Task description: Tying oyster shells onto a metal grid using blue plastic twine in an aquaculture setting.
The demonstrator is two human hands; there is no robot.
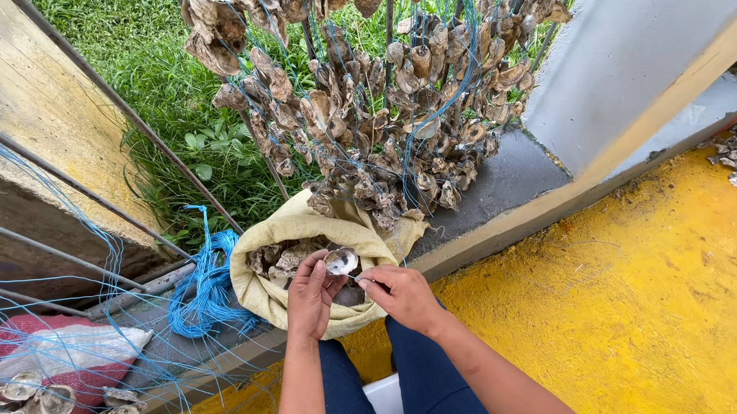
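My left hand [309, 296] holds a small grey oyster shell [340, 260] between thumb and fingers, just above an open yellowish sack [265, 299] that holds more shells. Beside it, my right hand [398, 294] pinches a thin blue line that runs toward that shell. Behind the sack hang many strings of oyster shells [373, 109] threaded on blue cord from above. My legs in dark blue trousers [423, 376] show at the bottom.
A bundle of blue cord [204, 290] lies left of the sack. A red and white sack [59, 348] with loose shells [32, 402] sits at the lower left. Metal bars [82, 188] and grass [177, 99] lie behind. A yellow painted floor [633, 304] spreads to the right.
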